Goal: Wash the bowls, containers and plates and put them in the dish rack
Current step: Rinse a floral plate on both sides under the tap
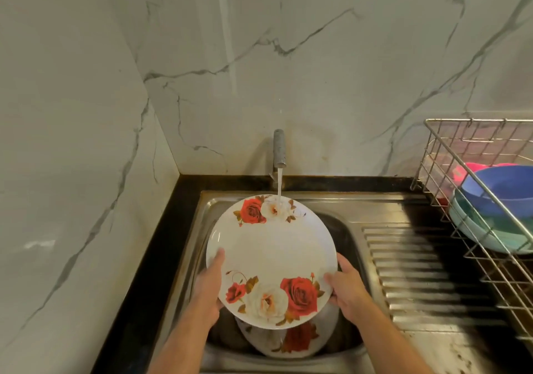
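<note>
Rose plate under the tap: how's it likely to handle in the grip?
Probably slippery: water from the tap runs onto the rose plate. It looks rigid, holding shape though the left hand and right hand grip only its rim. Possibly breakable if dropped into the steel sink; its material is unclear.

White marble-look wall panels with grey veining cover far wall; left wall same, meeting it in corner left of centre. Soft vertical light streak on far wall above tap. Black countertop runs along base of both walls. Steel sink set into it, ridged drainboard to right, worn and stained. Grey tap at far edge, water running.
</note>
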